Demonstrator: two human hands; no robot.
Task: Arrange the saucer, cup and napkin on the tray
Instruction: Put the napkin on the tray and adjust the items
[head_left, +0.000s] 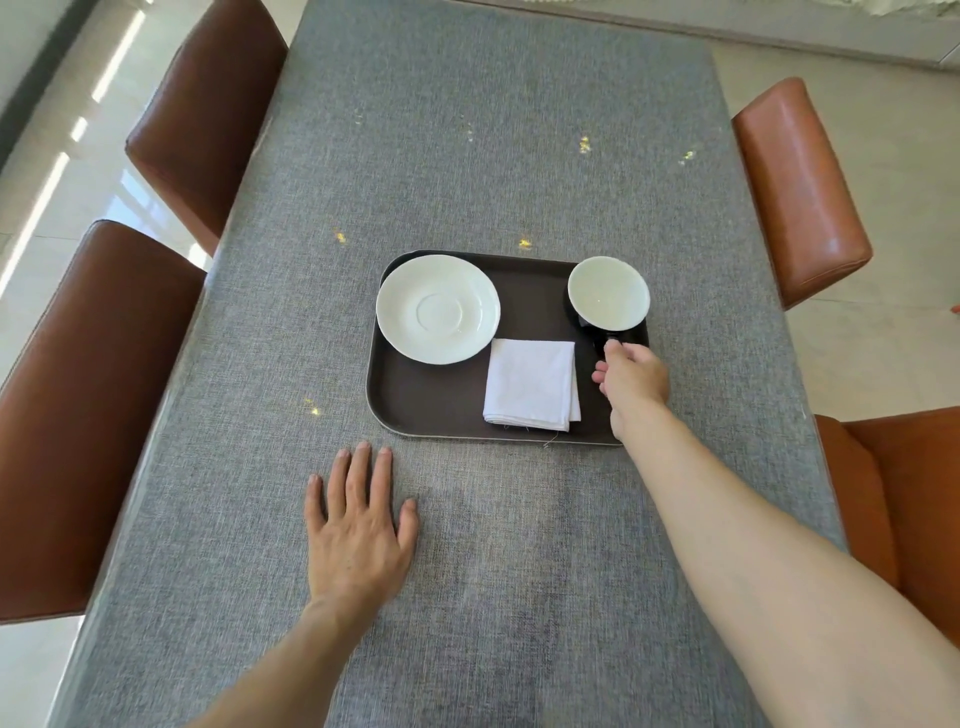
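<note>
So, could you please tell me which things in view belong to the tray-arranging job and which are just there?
Part of the job:
- tray
- saucer, on the tray's far left
- cup, far right, its handle pinched by the right hand
- napkin, folded, near middle

Just there:
- table, with the left hand flat on it
- brown chairs on both sides

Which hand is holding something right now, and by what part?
The right hand grips the cup by its dark handle, on the tray. The left hand lies flat on the table, holding nothing.
</note>
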